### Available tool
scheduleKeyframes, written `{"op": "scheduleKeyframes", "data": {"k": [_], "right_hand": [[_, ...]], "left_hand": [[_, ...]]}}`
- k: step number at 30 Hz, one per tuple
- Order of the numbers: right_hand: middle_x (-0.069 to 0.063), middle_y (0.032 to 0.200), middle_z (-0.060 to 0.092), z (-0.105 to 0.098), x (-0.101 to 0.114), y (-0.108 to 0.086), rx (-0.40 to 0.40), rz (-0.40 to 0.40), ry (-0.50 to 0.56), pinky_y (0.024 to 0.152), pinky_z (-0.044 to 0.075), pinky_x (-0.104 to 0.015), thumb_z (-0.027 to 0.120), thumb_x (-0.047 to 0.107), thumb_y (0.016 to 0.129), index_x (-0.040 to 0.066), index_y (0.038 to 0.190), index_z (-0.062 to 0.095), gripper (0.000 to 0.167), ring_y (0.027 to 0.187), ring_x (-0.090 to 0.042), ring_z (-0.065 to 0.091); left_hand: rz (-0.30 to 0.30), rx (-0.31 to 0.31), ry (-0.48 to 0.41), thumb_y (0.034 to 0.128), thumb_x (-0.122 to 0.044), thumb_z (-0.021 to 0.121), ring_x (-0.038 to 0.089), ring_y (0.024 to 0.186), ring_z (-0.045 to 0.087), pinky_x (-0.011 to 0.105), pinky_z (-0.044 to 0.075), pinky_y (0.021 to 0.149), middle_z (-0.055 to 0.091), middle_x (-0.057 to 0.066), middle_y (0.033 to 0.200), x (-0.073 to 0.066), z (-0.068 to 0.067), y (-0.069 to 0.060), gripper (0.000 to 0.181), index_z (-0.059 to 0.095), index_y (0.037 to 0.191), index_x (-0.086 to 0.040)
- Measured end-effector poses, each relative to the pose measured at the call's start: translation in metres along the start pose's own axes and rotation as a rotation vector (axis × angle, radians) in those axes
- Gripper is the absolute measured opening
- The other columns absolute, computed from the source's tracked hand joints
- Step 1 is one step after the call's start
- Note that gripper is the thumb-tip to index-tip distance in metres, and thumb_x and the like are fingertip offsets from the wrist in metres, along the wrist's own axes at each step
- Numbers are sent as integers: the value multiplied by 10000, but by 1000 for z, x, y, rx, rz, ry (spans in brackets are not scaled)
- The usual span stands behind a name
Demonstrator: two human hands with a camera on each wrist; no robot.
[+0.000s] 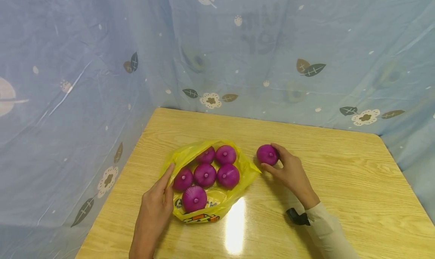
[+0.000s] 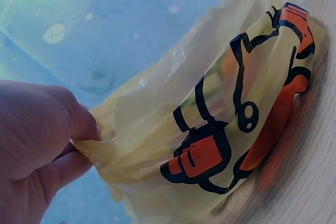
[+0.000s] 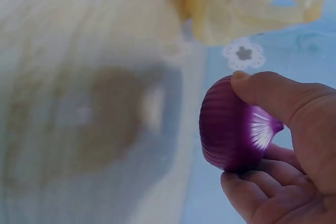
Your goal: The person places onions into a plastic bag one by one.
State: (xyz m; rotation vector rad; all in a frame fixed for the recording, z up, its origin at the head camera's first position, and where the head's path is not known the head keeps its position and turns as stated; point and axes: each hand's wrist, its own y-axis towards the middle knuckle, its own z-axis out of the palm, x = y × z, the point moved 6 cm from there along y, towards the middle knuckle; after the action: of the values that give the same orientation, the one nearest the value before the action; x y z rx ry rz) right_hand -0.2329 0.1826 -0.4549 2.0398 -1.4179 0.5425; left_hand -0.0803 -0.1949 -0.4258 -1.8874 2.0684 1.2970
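A yellow plastic bag [image 1: 249, 172] lies with its mouth spread on the table, and several purple onions [image 1: 205, 175] sit in it. At the bag's left side my left hand [image 1: 154, 206] pinches the rim between thumb and fingers; the left wrist view shows the bunched plastic [image 2: 105, 156] there. To the right of the bag, my right hand [image 1: 290, 172] holds a single purple onion [image 1: 267, 154] between thumb and fingers. In the right wrist view this onion [image 3: 228, 124] is apart from the bag and above the table, over its shadow.
The wooden table [image 1: 340, 183] extends to the right of the bag. A blue patterned curtain [image 1: 255, 62] hangs along its back and sides. A black device [image 1: 297, 216] is on my right wrist by the pale sleeve [image 1: 326, 228].
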Motion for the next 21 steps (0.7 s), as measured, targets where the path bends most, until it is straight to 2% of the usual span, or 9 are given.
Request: {"op": "scheduleKeyframes", "data": {"k": [6,15,21], "right_hand": [[-239,1398,660,-13,17,1,-39,-61,-17,1023,534,-581,895,210,881,-2,1487,553,728,1257,-426,650],[-187,1335,706,-23,36,1,-27,-110,-38,988,557,-573,909,199,862,59,1483,566,723,1208,-391,685],[-150,1308,726,-29,48,-1,-29,-149,-48,976,560,-567,919,206,848,98,1494,567,744,1174,-355,703]], "left_hand": [[-2,-2,8,899,165,696,26,574,345,164,403,582,748,177,1247,-1,0,0,695,569,1534,-89],[-4,2,7,897,177,688,32,575,344,223,428,555,757,172,1204,-2,0,1,700,566,1536,-84],[-10,3,19,904,163,694,55,587,375,260,459,583,738,184,1273,-2,0,1,689,567,1535,-84]]}}
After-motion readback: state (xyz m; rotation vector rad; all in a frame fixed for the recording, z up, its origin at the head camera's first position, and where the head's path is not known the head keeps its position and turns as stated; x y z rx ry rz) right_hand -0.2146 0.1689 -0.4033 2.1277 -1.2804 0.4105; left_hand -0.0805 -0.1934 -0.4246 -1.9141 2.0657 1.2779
